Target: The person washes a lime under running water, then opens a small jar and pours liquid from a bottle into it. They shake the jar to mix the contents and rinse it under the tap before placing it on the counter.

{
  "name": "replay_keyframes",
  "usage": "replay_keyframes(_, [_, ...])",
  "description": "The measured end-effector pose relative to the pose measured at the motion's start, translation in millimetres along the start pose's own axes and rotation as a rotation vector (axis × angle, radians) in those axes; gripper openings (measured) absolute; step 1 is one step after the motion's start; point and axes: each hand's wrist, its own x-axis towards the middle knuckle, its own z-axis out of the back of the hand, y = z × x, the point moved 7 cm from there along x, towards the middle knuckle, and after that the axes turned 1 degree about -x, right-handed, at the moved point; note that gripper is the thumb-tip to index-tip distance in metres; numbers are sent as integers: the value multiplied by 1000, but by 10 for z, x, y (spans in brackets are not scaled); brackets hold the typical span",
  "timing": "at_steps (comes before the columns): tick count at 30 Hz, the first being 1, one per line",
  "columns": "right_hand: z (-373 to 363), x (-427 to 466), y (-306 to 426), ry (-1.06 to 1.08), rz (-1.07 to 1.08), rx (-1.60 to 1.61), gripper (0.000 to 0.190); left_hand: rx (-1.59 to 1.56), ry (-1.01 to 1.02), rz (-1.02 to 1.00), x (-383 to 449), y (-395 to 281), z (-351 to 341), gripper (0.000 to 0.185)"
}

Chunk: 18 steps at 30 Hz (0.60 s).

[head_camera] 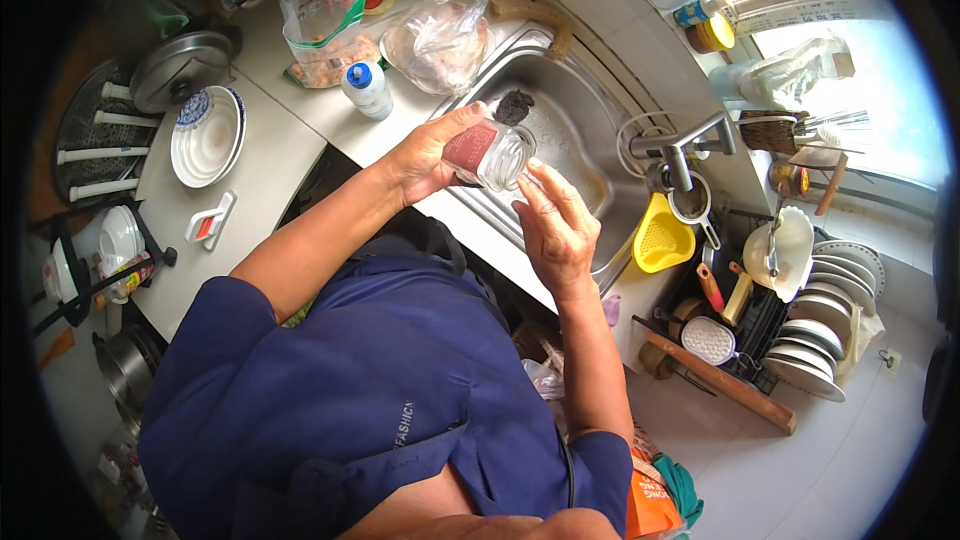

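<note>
My left hand [429,156] grips a clear glass jar [504,161] with a red printed label, tilted so its uncovered mouth points right. No lid shows on the jar. Close to the jar's rim are the fingertips of my right hand [561,229]; whether they touch the glass I cannot tell. That hand grips nothing visible. Beneath and beyond the jar lies the stainless steel sink [592,101], with a dark scouring pad [514,106] in its basin. Left of the jar, a white squeeze bottle [369,94] with a blue cap stands on the counter.
A faucet [679,154] reaches over the sink's right side, beside a yellow strainer basket [663,236]. Plates [814,349] fill a rack at right. Plastic food bags [442,41] lie at the back. White bowls [206,139] and a pot lid [180,71] sit at left.
</note>
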Motion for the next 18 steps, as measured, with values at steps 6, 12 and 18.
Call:
replay_keyframes(6, [-28,22,-213,-70,-298,231,16,11,-16,14,33,112,13,43])
replay_keyframes(12, [-77,153,-252,-27,-324,111,22,110,-30,34,-6,183,9,42])
replay_keyframes(18, [-22,202,-75,-125,26,-5,24,125,-19,51,-4,219,55,36])
